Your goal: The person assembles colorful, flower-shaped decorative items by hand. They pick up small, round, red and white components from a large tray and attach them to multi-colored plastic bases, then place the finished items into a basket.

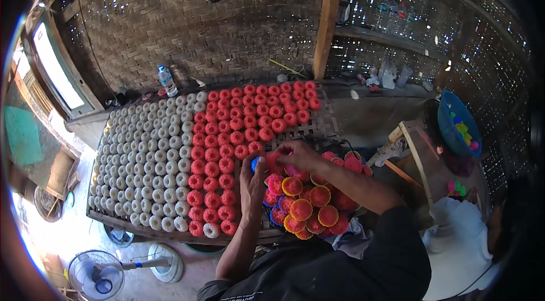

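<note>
Red cake [273, 160] pinched above tray's [142, 231] bare edge.

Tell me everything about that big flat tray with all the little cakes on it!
The tray is a wide, flat rack that looks woven from bamboo strips, with gaps showing at its bare far right corner. It lies level, raised above the floor, in front of a woven wall. Rows of small round white cakes cover its left part and red cakes fill the middle. The person's left hand and right hand work at its near right edge.
</note>
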